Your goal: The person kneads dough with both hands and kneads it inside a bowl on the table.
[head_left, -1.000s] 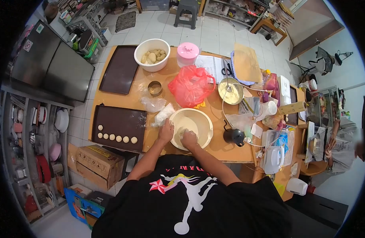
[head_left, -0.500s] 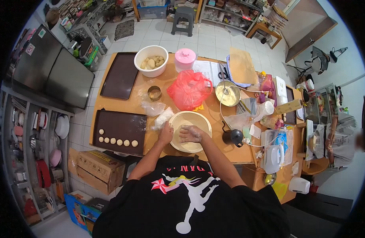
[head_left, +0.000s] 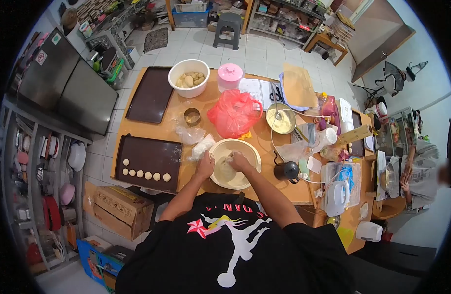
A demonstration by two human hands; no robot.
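A cream-coloured bowl stands near the table's front edge, with pale dough inside. My left hand is closed on the bowl's left rim. Inside the bowl, my right hand has its fingers curled down into the dough, so the fingertips are partly hidden. Just beyond my left hand, a white floury bag lies against the bowl. To the left, a dark baking tray carries several small round dough balls.
A red plastic bag sits behind the bowl, near a metal ring. A white tub of dough balls is at the back. On the right stand a black jug and a metal bowl of creamy mixture. Another person is at far right.
My right hand has turned from lying flat and spread in the bowl to fingers curled down into the dough. My left hand stays on the rim.
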